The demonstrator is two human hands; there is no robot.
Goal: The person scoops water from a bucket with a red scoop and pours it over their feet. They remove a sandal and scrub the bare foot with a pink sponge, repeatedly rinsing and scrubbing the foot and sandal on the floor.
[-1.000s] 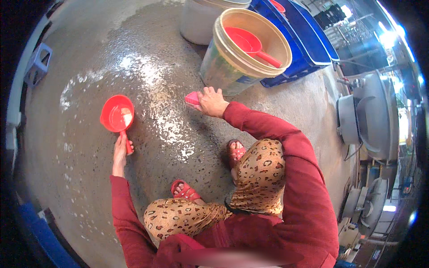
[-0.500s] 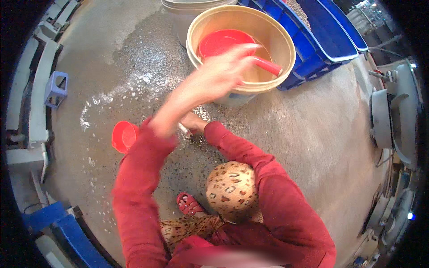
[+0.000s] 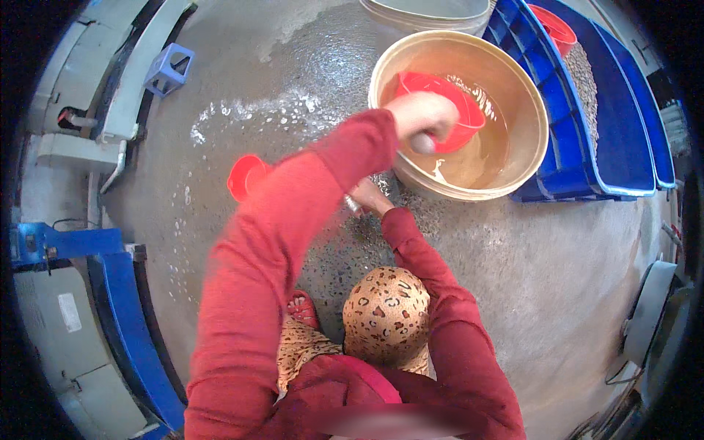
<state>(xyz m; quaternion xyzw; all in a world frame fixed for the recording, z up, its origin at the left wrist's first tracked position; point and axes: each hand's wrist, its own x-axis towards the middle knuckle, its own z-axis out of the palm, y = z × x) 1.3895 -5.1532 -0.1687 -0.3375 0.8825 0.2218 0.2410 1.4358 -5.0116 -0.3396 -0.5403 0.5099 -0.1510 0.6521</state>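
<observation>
Your left grip [image 3: 424, 116] clasps a red dipper [image 3: 463, 110] by its handle [image 3: 422, 143] inside the tan bucket [image 3: 519, 139], cup [image 3: 468, 136] lying just right; your right hand [image 3: 371, 196] sits nearer you, outside the bucket, its hold unclear.

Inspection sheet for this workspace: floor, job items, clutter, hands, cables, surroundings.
Surface: floor wet and glossy at left and ahead, paler at right.
Job items: bucket holds tan liquid; scoop inside the rim, contact with liquid unclear.
Clutter: second scoop on floor; blue bins beside bucket, grey granules and red vessel in one.
Hands: left hand grips the scoop's handle; right hand low, below left forearm, grip unclear.
Cables: thin dark cord near right edge, apparently a cable.
Surroundings: white bucket, small stool, grey cabinet, blue beam.
</observation>
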